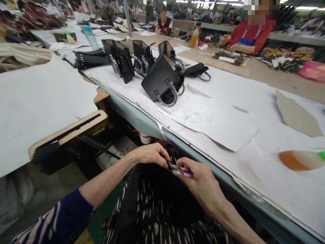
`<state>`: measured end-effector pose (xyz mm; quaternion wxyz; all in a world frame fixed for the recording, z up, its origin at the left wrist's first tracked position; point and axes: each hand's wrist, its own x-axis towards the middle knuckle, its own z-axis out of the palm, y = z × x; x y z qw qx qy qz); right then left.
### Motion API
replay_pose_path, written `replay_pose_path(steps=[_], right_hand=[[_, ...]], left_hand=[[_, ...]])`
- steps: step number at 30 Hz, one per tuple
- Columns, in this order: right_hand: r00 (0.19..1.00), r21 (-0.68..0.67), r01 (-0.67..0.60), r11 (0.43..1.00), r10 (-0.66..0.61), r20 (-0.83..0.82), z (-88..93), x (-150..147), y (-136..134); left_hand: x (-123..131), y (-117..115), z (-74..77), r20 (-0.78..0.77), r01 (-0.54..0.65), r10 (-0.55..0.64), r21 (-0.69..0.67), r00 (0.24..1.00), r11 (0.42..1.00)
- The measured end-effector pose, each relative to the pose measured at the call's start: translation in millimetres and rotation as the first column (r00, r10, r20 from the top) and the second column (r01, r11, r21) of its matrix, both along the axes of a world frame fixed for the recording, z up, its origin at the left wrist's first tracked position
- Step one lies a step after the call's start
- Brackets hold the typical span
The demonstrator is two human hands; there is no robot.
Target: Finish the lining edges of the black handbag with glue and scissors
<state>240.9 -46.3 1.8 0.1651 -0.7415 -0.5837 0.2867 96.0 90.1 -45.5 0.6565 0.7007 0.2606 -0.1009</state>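
Low in front of me, above my lap, my two hands work close together. My right hand (196,173) is closed around small scissors (176,168) with a pink-purple handle, their metal blades pointing left. Just left of the blades, my left hand (152,154) pinches the edge of a black fabric piece (162,179). That piece lies over patterned black-and-cream cloth (157,230) on my lap. What exactly lies between the left fingertips is partly hidden.
Several black handbags (162,78) with plastic-wrapped handles stand on the white-covered table (228,122). At right lies a bottle of amber liquid (299,160). A wooden-edged board (68,130) juts out at left. Across the table sits a person in red (262,34).
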Motion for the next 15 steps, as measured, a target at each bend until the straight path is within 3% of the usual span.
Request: replay_pose_path(steps=[9, 12, 15], right_hand=[[0.974, 0.123, -0.211, 0.970, 0.199, 0.105, -21.3, -7, 16], [0.978, 0.168, -0.202, 0.965, 0.191, 0.079, -22.8, -8, 13], [0.994, 0.234, -0.107, 0.966, 0.095, 0.062, -17.1, -5, 13]], left_hand=[[-4, 1, -8.9, 0.078, 0.000, 0.000, -0.007, 0.997, 1.000], [-6, 1, -6.4, 0.066, 0.013, -0.012, -0.007, 0.998, 1.000], [-6, 1, -5.6, 0.041, -0.012, 0.011, 0.008, 0.999, 1.000]])
